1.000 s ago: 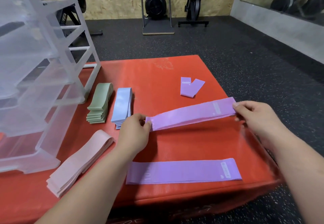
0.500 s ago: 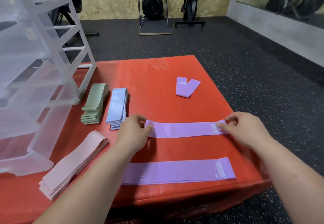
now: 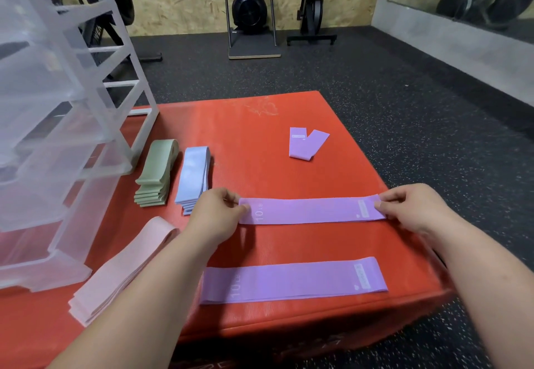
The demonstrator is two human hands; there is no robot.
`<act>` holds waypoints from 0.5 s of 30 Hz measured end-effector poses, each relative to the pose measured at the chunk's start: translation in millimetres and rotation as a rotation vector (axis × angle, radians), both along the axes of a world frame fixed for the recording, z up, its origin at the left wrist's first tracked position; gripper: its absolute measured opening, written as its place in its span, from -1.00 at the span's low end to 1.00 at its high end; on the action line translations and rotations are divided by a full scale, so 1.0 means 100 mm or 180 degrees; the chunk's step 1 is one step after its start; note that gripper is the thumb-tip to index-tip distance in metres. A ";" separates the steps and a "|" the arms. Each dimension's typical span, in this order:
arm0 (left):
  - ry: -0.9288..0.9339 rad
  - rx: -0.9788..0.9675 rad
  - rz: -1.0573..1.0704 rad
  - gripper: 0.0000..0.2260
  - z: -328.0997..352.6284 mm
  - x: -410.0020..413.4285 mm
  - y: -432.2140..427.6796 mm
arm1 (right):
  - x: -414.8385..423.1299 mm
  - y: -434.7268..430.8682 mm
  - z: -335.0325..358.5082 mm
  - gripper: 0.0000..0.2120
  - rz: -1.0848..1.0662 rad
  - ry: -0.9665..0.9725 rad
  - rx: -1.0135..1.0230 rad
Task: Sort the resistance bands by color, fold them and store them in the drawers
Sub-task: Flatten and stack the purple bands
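The left hand [image 3: 215,218] and right hand [image 3: 410,209] each pinch one end of a purple band [image 3: 312,211] lying flat across the red padded box [image 3: 245,137], a second purple band [image 3: 291,280] flat nearer the person, and green [image 3: 154,172], blue [image 3: 193,178] and pink stacks [image 3: 124,270] beside the clear drawers [image 3: 57,137].

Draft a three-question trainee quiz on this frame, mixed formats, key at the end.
1. True or false: the left hand and right hand pinch opposite ends of one purple band.
2. Which stack lies directly beside the green stack? A) pink B) blue C) purple
3. How many purple bands on the red mat are already folded?
Key: 1 true. 2 B, the blue stack. 3 one, the folded purple band.
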State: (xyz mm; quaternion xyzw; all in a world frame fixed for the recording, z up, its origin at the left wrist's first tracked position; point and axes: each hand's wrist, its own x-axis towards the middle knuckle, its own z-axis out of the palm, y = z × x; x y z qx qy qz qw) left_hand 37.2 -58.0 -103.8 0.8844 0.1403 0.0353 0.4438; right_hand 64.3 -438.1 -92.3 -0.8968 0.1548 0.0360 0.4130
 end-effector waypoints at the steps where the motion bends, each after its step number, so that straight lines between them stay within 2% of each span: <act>1: -0.0015 -0.0115 0.0008 -0.88 0.03 -0.02 0.00 | -0.03 -0.01 0.01 -0.96 0.0013 0.0003 0.0093; 8: -0.0124 -0.1010 -0.0011 -0.85 0.25 -0.29 0.03 | -0.34 -0.03 0.21 -0.89 0.0050 -0.0064 0.1218; 11: -0.0139 -0.1334 -0.0060 -0.87 0.39 -0.49 0.08 | -0.53 -0.06 0.27 -0.84 0.0072 -0.0089 0.1482; 15: 0.0107 -0.1476 -0.0240 -0.82 0.50 -0.75 0.24 | -0.80 -0.07 0.32 -0.80 0.0182 -0.0209 0.1607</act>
